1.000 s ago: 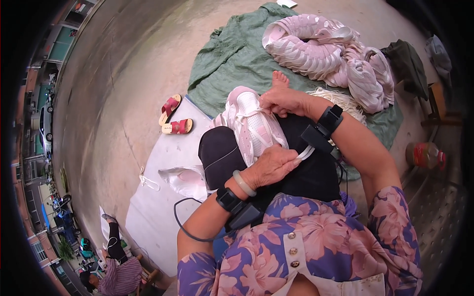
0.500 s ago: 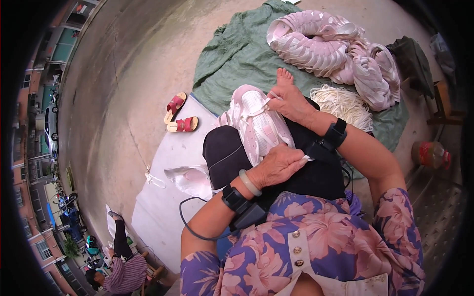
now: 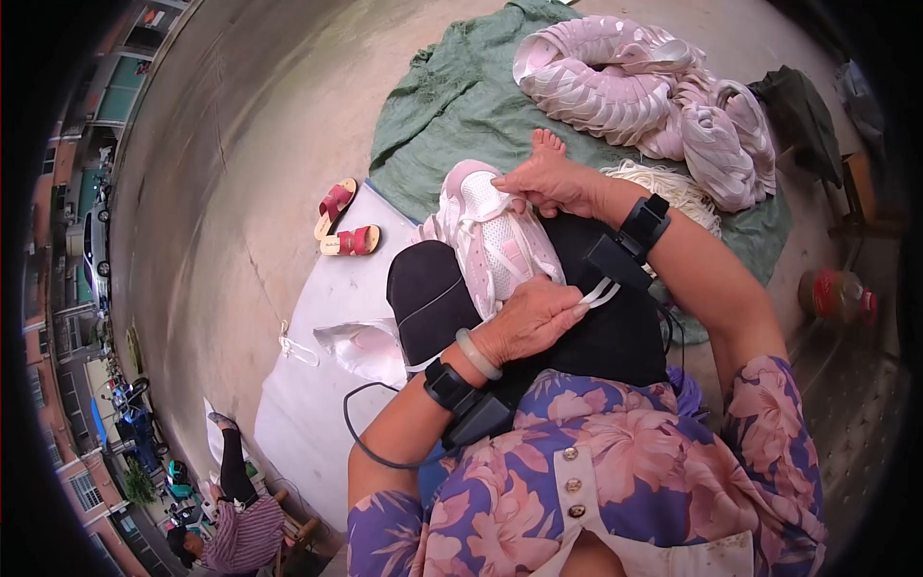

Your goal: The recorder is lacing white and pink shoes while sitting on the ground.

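Observation:
A pink-and-white shoe upper (image 3: pixel 488 258) with a mesh middle lies across my thighs, its toe end pointing away from me. My left hand (image 3: pixel 529 319) is closed at its near end. A loop of white shoelace (image 3: pixel 602 292) sticks out from between the thumb and fingers. My right hand (image 3: pixel 553 185) is at the far right edge of the upper, its fingertips pinching beside the white tongue. Any lace between those fingertips is hidden. Black straps with small boxes sit on both wrists.
A green cloth (image 3: pixel 452 125) bears a heap of pink-and-white uppers (image 3: pixel 615 91) and a bundle of cream laces (image 3: pixel 663 183). Red sandals (image 3: pixel 349 240) stand on a pale mat (image 3: pixel 303 385). A bottle (image 3: pixel 832 295) is at right; another person (image 3: pixel 240 534) sits lower left.
My right hand has moved slightly left, its fingertips now at the tongue. More of the shoelace loop shows beyond my left hand, which stays near the upper's near end.

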`<state>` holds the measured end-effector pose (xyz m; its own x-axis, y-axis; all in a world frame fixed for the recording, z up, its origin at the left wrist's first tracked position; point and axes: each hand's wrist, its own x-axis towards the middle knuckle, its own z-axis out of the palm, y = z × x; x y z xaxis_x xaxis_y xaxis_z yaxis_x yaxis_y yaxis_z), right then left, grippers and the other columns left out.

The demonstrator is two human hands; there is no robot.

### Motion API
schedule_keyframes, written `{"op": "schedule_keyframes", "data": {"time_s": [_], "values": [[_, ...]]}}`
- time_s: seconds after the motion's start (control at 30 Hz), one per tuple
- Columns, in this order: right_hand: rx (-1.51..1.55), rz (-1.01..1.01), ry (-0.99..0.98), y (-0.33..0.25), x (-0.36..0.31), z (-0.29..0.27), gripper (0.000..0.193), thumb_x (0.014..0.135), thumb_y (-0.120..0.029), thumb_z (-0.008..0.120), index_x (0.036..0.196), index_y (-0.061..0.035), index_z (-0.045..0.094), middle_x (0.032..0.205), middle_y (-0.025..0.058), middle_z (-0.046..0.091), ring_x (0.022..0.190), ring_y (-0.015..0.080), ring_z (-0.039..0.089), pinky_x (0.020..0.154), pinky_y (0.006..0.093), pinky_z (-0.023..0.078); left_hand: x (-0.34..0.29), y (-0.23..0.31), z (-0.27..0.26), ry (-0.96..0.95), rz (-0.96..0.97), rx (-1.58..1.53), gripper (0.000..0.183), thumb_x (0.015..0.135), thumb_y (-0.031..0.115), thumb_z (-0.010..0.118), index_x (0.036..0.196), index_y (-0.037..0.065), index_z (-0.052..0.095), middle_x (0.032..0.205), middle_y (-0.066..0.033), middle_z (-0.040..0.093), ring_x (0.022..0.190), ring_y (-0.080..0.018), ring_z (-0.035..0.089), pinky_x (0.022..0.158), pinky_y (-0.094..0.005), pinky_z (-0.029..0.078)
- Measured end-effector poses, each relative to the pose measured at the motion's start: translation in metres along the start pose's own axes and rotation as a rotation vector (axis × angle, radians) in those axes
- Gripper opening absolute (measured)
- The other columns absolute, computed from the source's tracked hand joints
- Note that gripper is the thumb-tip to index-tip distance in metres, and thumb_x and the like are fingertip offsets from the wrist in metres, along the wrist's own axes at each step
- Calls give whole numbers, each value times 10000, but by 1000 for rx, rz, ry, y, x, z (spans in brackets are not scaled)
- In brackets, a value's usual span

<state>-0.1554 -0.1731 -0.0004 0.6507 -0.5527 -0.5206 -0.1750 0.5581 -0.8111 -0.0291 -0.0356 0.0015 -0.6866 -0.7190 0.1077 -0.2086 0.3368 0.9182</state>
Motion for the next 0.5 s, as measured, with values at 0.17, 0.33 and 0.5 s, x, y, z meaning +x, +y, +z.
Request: {"op": "schedule_keyframes", "data": {"time_s": [0.17, 0.33, 0.5], "values": [[-78, -82, -6, 7, -7, -11, 295, 793, -312, 675, 694, -38, 629, 548, -19, 475, 413, 60, 336, 370, 214, 244, 0, -2, 3, 23, 30, 25, 246, 879, 222, 482, 705, 50, 465, 604, -150, 446, 600, -360, 493, 561, -417, 374], [-102, -122, 139, 4, -6, -17, 183, 781, -204, 674, 708, -38, 647, 561, -31, 490, 420, 57, 361, 375, 202, 271, -3, -3, 4, 62, 12, 1, 261, 889, 197, 492, 684, 38, 462, 584, -129, 416, 577, -333, 461, 562, -388, 351], [-435, -321, 259, -1, 13, -16, 162, 776, -172, 660, 696, -35, 627, 576, -52, 472, 504, 67, 430, 440, 243, 324, -5, 10, 4, 102, 79, 109, 216, 872, 175, 506, 698, 47, 483, 606, -132, 439, 604, -342, 469, 570, -401, 351]]}}
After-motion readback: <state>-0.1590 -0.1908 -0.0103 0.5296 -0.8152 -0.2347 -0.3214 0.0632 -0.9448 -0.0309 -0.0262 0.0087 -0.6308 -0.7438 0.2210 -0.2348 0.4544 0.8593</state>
